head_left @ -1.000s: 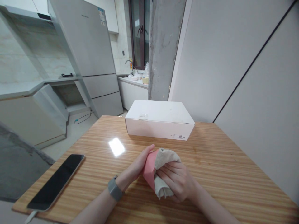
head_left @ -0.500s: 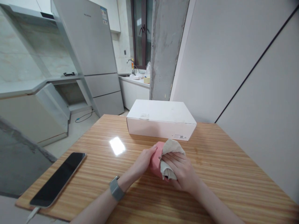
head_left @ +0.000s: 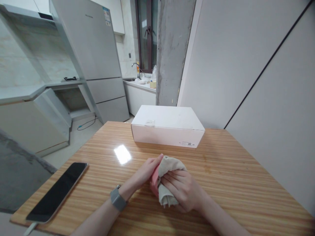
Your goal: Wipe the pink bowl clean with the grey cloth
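My left hand point(head_left: 147, 169) grips a smooth pink object point(head_left: 154, 182) from its left side, thumb along the top edge. Most of that object is hidden by a beige ribbed cloth point(head_left: 170, 164), so its kind is unclear. Fingers of my right hand point(head_left: 181, 189) press the cloth against the pink object's right side, with folds bunched above and below them. Both hands are held low over the front middle of the wooden table point(head_left: 221, 183). A grey-banded watch point(head_left: 118, 198) is on my left wrist.
A white box point(head_left: 167, 126) stands at the table's far side, beyond my hands. At the left edge lies a black-screened phone point(head_left: 57, 193) with a white cable point(head_left: 31, 228) plugged in. A white wall point(head_left: 258, 59) borders the right side; a fridge point(head_left: 98, 49) stands behind.
Both hands, with the pink object and cloth, have shifted left and nearer to me. The cloth now covers more of the pink object. The view has shifted slightly.
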`<act>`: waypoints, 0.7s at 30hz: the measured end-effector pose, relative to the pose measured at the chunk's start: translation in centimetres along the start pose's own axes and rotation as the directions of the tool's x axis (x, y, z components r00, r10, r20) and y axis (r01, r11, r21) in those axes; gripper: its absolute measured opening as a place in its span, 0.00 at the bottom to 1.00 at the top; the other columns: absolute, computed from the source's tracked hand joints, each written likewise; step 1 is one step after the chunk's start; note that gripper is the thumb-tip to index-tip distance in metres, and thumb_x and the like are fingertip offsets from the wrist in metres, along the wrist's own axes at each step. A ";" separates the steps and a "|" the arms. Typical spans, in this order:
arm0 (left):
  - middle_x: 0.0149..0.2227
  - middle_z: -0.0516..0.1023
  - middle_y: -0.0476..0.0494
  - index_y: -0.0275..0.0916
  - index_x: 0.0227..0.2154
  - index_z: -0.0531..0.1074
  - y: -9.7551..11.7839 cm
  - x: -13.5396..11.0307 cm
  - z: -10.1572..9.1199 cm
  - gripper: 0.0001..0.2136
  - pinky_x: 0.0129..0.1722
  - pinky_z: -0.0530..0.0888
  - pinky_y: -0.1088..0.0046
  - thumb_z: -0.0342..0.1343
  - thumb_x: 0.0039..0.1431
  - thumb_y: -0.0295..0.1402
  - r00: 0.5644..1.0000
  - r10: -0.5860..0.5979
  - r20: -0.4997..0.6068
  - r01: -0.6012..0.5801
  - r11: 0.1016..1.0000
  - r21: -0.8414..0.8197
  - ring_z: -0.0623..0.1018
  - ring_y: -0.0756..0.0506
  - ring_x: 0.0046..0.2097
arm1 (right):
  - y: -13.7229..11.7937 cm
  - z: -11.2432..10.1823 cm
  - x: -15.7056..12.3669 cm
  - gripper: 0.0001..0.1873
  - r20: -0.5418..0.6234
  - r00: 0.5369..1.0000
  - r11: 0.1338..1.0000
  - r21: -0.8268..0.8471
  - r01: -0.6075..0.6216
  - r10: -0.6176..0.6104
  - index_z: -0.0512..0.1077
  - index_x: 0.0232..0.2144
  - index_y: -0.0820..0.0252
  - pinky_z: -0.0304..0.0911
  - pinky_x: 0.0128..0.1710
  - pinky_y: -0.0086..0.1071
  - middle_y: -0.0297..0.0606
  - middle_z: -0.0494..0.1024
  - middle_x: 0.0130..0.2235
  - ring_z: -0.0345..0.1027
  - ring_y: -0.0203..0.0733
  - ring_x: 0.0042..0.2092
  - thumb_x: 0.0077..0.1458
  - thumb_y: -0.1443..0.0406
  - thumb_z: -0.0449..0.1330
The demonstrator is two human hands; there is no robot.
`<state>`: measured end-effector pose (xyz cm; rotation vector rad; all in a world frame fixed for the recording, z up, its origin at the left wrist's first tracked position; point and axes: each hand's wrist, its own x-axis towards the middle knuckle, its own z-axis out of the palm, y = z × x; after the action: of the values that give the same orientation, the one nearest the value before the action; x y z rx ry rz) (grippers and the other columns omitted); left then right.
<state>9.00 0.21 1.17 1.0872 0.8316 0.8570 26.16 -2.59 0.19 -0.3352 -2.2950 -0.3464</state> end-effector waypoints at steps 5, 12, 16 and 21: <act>0.26 0.79 0.45 0.32 0.29 0.78 -0.4 0.3 0.3 0.22 0.34 0.67 0.74 0.55 0.56 0.51 0.997 0.055 -0.055 -0.057 0.997 -0.045 0.72 0.48 0.30 | 0.5 -0.3 0.0 0.21 0.039 0.998 0.997 -0.060 -0.053 0.056 0.73 0.42 0.71 0.70 0.45 0.38 0.50 0.82 0.36 0.77 0.47 0.38 0.60 0.65 0.44; 0.27 0.79 0.44 0.32 0.28 0.78 -0.1 0.0 2.0 0.21 0.32 0.67 0.75 0.57 0.54 0.49 0.968 0.114 -0.223 -0.148 0.979 -0.138 0.73 0.49 0.30 | 0.2 -1.0 0.3 0.21 0.018 0.979 0.961 -0.196 -0.195 0.202 0.71 0.46 0.72 0.69 0.45 0.44 0.54 0.81 0.41 0.75 0.51 0.43 0.58 0.65 0.46; 0.35 0.81 0.42 0.33 0.35 0.79 -0.4 -0.1 2.7 0.18 0.42 0.69 0.72 0.56 0.56 0.45 0.958 0.150 -0.245 -0.218 0.934 -0.282 0.76 0.45 0.39 | -0.1 -1.0 0.4 0.22 -0.060 0.966 0.926 -0.274 -0.260 0.253 0.69 0.48 0.73 0.69 0.44 0.48 0.57 0.80 0.43 0.74 0.54 0.45 0.56 0.67 0.46; 0.39 0.81 0.39 0.31 0.39 0.78 -0.6 0.1 2.0 0.21 0.50 0.67 0.67 0.52 0.57 0.46 0.995 0.084 -0.047 -0.095 0.916 -0.391 0.76 0.41 0.45 | 0.5 -1.7 0.3 0.23 0.002 0.991 0.969 -0.207 -0.133 0.136 0.71 0.46 0.75 0.69 0.45 0.46 0.56 0.80 0.42 0.75 0.54 0.44 0.60 0.63 0.44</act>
<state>10.98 -0.59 1.10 0.7621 0.6010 1.0672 27.26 -2.72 1.63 -0.5971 -2.2420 -0.5162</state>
